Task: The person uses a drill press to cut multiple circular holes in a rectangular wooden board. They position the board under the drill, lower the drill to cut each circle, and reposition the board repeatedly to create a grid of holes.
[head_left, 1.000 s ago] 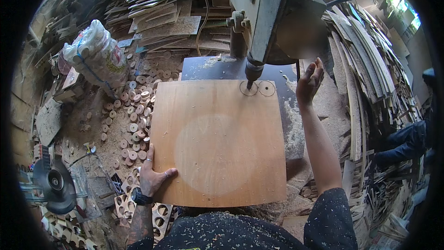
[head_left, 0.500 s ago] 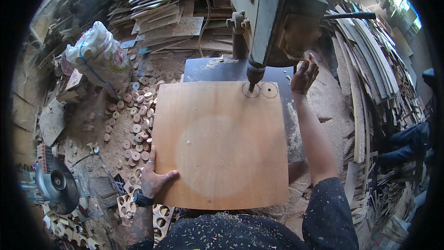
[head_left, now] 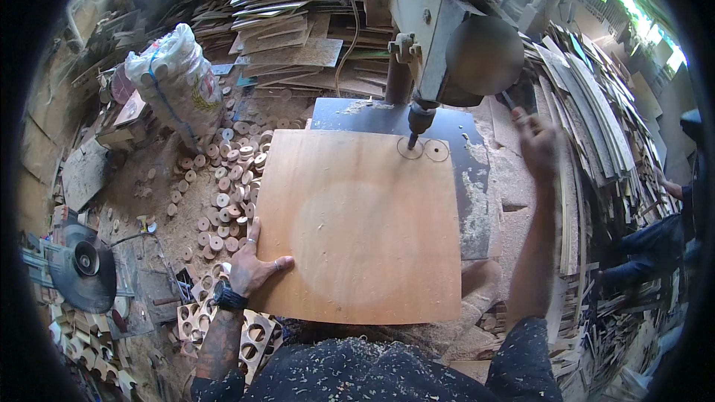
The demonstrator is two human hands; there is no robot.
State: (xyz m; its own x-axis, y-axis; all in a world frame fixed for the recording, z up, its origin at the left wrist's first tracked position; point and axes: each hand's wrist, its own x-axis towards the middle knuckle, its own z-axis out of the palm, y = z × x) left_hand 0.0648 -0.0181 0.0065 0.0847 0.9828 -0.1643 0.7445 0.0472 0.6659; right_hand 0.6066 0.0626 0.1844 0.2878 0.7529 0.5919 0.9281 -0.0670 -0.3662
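A square plywood board (head_left: 357,238) lies on the dark drill press table (head_left: 357,113) and juts toward me. My left hand (head_left: 252,268) grips its near-left edge, thumb on top, the other fingers at the side. The drill chuck (head_left: 420,117) stands over the far-right corner, its bit at a ring-shaped cut; the bit's depth is hard to see. Beside it is a second ring cut (head_left: 436,150) with a centre hole. My right hand (head_left: 536,141), slightly blurred, is closed around the end of a feed lever (head_left: 508,99) right of the drill press head (head_left: 439,37).
Small wooden discs (head_left: 234,171) litter the floor at left, near a plastic sack (head_left: 175,85) and a fan-like round machine (head_left: 86,260). Plywood sheets (head_left: 298,48) are piled behind, long strips (head_left: 588,112) at right. Another person's leg (head_left: 644,253) shows at far right.
My right hand has moved right and toward me, from open beside the drill head to closed on the lever. My left hand stays on the board. The view has shifted slightly.
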